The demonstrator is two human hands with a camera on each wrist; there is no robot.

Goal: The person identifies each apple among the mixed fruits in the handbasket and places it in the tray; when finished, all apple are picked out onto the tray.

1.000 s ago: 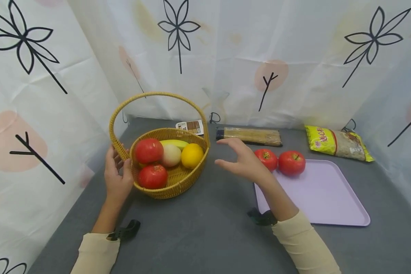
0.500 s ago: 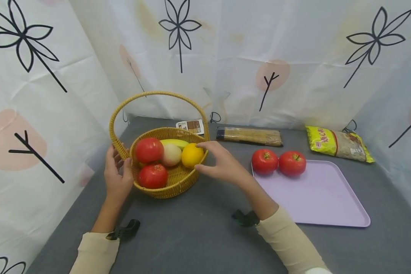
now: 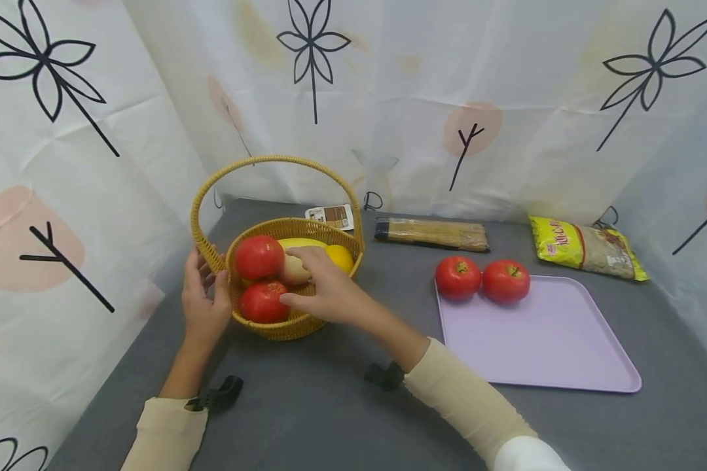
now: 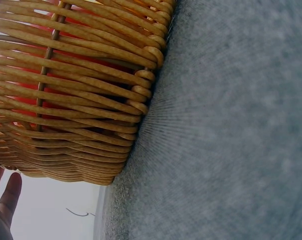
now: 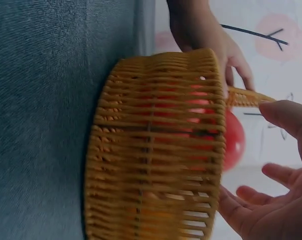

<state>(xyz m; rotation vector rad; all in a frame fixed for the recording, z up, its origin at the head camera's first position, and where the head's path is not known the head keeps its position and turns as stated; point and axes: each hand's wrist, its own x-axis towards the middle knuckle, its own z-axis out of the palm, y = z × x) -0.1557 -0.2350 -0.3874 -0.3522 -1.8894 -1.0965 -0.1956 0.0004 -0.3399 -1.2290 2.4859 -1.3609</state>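
In the head view, a woven basket (image 3: pixel 294 330) with a tall arched handle stands at the left of the table. Inside lie two red apples (image 3: pixel 259 257), a pale round fruit (image 3: pixel 293 271), a yellow-green fruit like a banana (image 3: pixel 303 243) and a yellow fruit (image 3: pixel 340 258). My left hand (image 3: pixel 205 311) grips the basket's left side at the handle's foot, thumb in front. Over the fruit hovers my right hand (image 3: pixel 332 288), thumb and fingers spread apart, thumb beside the lower apple (image 3: pixel 264 304); nothing is in its grasp. It partly hides the pale and yellow fruits.
A lilac tray (image 3: pixel 542 340) on the right bears two more red apples (image 3: pixel 506 281) at its far left corner. Along the back lie a small labelled pack (image 3: pixel 332 216), a bundle of noodle-like sticks (image 3: pixel 433 234) and a yellow bag (image 3: pixel 586 247). A patterned curtain hangs behind.
My right hand has moved left from beside the tray, past the yellow fruit, to above the basket's fruit. My left hand has stayed at the basket's left side.
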